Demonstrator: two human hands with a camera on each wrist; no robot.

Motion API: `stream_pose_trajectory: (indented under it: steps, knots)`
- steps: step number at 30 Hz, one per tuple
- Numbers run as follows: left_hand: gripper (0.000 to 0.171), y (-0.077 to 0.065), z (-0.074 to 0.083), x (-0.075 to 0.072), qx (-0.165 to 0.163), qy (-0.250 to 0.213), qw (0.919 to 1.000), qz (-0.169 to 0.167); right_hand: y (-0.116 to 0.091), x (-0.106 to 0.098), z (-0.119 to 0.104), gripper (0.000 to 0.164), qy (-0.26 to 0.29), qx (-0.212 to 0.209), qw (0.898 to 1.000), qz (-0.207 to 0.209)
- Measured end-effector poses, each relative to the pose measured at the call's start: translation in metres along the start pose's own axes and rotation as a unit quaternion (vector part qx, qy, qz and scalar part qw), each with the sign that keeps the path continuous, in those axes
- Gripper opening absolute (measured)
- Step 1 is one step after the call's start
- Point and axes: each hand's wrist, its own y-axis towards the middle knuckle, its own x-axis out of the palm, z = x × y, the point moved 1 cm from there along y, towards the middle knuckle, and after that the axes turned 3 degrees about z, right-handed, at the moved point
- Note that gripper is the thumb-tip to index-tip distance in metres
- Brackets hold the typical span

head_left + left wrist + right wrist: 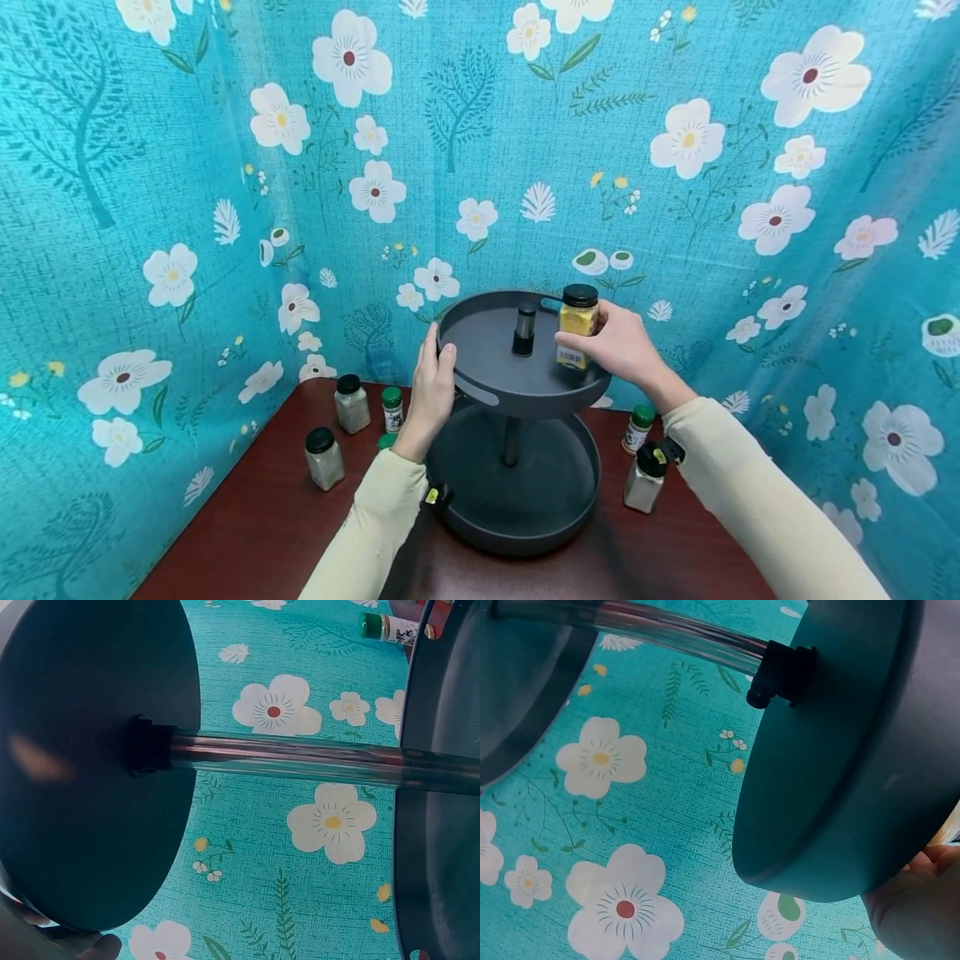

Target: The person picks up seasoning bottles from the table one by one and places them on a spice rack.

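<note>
A two-tier dark grey turntable rack stands on the table, its upper tray (483, 342) tilted in view above the lower tray (525, 521). My right hand (628, 343) grips a square clear spice jar (578, 323) with a black lid and yellow label, held upright over the right part of the upper tray. Whether the jar's base touches the tray, I cannot tell. On the opposite side, my left hand (431, 390) rests against the upper tray's outer rim with fingers fairly straight. Both wrist views show the tray's underside and the central post (292, 757).
Left of the rack stand two black-lidded jars (325, 460) and a green-capped bottle (392, 408); another green cap (386, 442) is partly behind my left arm. At right are a green-capped bottle (637, 429) and a black-lidded jar (643, 487). Floral cloth hangs behind the table (255, 533).
</note>
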Motion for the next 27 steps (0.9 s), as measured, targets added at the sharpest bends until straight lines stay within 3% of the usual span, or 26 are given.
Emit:
stream_pose_trajectory:
  steps: [17,27]
  knots:
    - [0.059,-0.0004,0.0015,-0.0017,0.002,0.003,1.0,-0.001,0.0056,0.004,-0.0038,0.06,-0.035,-0.001,0.999,-0.037]
    - [0.059,-0.0006,0.0019,0.0001,0.013,0.011,0.9998,0.004,0.0084,0.0042,-0.0027,0.06,-0.035,-0.003,0.999,-0.034]
